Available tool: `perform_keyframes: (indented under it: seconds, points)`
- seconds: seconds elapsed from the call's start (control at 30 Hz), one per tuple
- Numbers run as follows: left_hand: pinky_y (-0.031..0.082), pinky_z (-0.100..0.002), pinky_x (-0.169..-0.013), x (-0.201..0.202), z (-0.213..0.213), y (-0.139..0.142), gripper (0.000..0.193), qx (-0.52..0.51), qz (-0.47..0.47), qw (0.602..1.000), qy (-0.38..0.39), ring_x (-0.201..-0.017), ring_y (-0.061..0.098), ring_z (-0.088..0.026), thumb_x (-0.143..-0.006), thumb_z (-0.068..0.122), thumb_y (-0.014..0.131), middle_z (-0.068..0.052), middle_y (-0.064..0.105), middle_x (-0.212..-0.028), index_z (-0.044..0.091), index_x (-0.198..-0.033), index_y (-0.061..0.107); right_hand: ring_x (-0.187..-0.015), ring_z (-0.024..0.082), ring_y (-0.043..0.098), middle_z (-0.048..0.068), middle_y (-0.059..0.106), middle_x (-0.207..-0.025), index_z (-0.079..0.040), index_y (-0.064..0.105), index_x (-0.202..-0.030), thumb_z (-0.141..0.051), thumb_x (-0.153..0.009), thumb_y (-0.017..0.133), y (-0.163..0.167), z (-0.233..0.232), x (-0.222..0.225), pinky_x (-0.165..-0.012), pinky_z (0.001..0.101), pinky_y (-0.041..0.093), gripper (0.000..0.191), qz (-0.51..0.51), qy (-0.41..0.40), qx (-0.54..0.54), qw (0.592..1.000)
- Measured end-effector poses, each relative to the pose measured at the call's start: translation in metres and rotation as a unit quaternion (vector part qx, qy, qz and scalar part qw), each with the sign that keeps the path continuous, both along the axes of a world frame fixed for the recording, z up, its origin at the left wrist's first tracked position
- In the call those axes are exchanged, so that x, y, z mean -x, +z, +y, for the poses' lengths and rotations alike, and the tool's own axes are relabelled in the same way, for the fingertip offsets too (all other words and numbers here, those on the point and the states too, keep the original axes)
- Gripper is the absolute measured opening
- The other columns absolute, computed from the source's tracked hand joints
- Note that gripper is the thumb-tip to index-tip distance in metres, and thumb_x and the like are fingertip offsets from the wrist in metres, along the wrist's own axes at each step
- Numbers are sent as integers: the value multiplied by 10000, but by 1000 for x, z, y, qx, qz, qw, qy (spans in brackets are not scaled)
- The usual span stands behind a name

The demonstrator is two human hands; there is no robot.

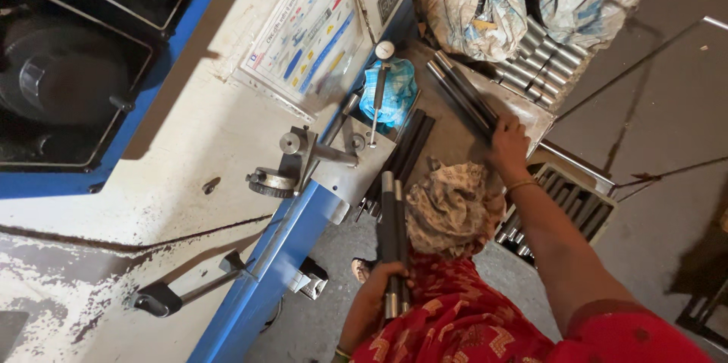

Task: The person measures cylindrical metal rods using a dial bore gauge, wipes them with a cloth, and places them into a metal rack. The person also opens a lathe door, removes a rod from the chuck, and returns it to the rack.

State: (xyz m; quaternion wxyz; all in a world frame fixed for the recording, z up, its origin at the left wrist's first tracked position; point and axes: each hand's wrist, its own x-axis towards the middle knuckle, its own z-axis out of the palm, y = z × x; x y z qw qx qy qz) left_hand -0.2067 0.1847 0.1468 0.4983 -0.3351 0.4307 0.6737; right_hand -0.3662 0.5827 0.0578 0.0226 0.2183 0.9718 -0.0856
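**Friend:** What did your hands have in them?

**Me:** My left hand [377,298] was shut tight around two dark metal rods [391,234]. I held them near their bottom ends, and they stood up in front of me. My right hand [509,143] was stretched far out. Its fingers lay on top of another pair of rods [464,94] on the steel table [447,132]. I could not tell if that hand had really grabbed them or only pressed on them.

**Friend:** Were the rods heavy?

**Me:** I think so. They looked like solid metal, stiff and long, so they would not bend at all. They were smooth too, so they could slip. I guess it was best to hold them near the middle, so they did not tip.

**Friend:** What else was close by?

**Me:** More dark rods [402,154] lay flat just past my left hand. Beyond my right hand sat shiny short tubes [546,63] and two white sacks [478,6]. Below my right arm was a crate [565,200] with more rods. A blue cloth [390,90] and a dial gauge [383,67] lay farther off, by the big blue and white machine [189,128].
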Motion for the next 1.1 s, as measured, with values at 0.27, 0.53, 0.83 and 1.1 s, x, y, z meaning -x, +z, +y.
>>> perform_keyframes:
  seconds: [0.27, 0.53, 0.83, 1.1]
  points:
    - [576, -373, -556, -26, -32, -10, 267, 15, 28, 999, -15, -623, 679, -229, -812, 148, 687, -122, 684, -750, 12, -1023, 596, -927, 402, 659, 217, 618, -1103, 7, 532, -1227, -151, -620, 890, 25, 5, -5, -733, 520, 553, 722, 72, -66, 212, 972]
    - [602, -355, -640, -68, -89, 40, 281, 26, 27, 999, 24, -676, 728, -263, -831, 163, 701, -164, 703, -753, -56, -988, 620, -473, 201, 497, 72, 535, -593, -50, 597, -739, -122, -794, 601, 27, -14, -65, -428, 351, 378, 91, -34, -158, 660, 733]
    - [556, -333, -563, -111, -106, 96, 277, -70, 71, 995, -7, -632, 637, -192, -794, 153, 653, -114, 664, -791, 11, -1032, 652, -496, 163, 486, 39, 565, -633, -37, 608, -864, -61, -745, 665, 50, -58, -287, -435, 330, 363, 134, 44, -258, 615, 744]
    - [553, -285, -594, -218, -182, 155, 311, -45, 177, 981, -73, -673, 656, -185, -887, 276, 636, -126, 680, -798, -28, -950, 643, -516, 173, 495, 93, 534, -649, 141, 554, -855, -22, -744, 681, 32, -179, -548, -444, 334, 355, 234, 181, -335, 578, 722]
